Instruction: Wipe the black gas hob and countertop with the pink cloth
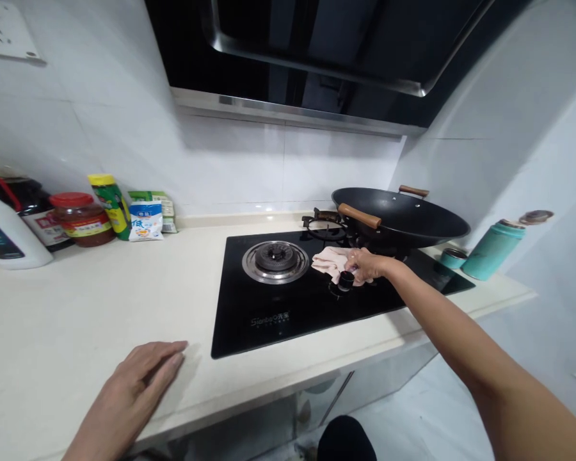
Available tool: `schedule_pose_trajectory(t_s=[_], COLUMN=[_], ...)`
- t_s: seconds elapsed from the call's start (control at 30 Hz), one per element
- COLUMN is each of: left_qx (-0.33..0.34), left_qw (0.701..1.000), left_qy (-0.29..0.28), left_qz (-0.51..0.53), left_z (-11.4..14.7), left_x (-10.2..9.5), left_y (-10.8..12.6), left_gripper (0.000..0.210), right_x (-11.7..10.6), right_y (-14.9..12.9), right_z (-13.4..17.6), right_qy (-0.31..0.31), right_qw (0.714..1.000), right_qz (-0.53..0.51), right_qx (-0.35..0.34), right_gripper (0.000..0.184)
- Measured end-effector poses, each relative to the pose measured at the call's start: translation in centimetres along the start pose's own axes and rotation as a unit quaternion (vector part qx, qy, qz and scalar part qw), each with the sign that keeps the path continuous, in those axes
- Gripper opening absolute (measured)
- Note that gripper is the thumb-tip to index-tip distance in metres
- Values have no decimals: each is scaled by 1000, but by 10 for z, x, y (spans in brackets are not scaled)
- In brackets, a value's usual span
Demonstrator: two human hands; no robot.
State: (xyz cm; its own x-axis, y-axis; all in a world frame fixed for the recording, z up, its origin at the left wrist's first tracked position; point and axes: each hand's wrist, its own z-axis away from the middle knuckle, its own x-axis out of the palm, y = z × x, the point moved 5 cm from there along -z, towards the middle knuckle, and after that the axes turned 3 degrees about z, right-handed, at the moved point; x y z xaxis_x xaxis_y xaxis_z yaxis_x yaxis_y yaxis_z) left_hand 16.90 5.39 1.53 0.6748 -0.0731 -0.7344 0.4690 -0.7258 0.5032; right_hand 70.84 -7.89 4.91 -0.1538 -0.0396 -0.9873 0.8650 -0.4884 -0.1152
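My right hand point(363, 265) is closed on a pale pink cloth point(330, 258), pressing it onto the black glass gas stove point(312, 310). The cloth lies between the left burner point(275, 257) and the wok, right behind a black control knob point(346, 280). My left hand point(141, 383) rests on the cream countertop point(100, 301), left of the stove's front corner. Its visible fingers are stretched out, and nothing is in it. A large black wok point(403, 218) with wooden handles sits over the right burner, just beyond my right hand.
A pan support point(324, 224) stands at the stove's back edge. To the right are a teal flask point(494, 251) and its cup point(454, 258). A white bottle point(9, 230), a red-lidded jar point(82, 219) and seasoning packets point(146, 221) line the left wall. The range hood point(292, 109) hangs overhead.
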Motion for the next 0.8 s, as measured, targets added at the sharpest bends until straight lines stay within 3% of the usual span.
schedule_pose_trajectory(t_s=[0.17,0.3,0.53,0.8], left_qx=[-36,-60,-139,-180], left_qw=[999,998,990,984], left_qy=[-4,1,-11,-14], left_qz=[0,6,0,-7], left_z=[-1,-2,-5,-5], left_x=[-2,-5,-5,3], left_y=[6,11,1,-35], left_gripper=[42,44,52,50], right_x=[-10,-13,-14,-13], right_y=[0,4,36,80], right_z=[-21,-28,-14,7], right_qy=[-3,9,58,77], right_qw=[994,991,991,992], right_qz=[106,115,29,-58], right_qx=[33,73,116,86], right_gripper=[48,47,65,58])
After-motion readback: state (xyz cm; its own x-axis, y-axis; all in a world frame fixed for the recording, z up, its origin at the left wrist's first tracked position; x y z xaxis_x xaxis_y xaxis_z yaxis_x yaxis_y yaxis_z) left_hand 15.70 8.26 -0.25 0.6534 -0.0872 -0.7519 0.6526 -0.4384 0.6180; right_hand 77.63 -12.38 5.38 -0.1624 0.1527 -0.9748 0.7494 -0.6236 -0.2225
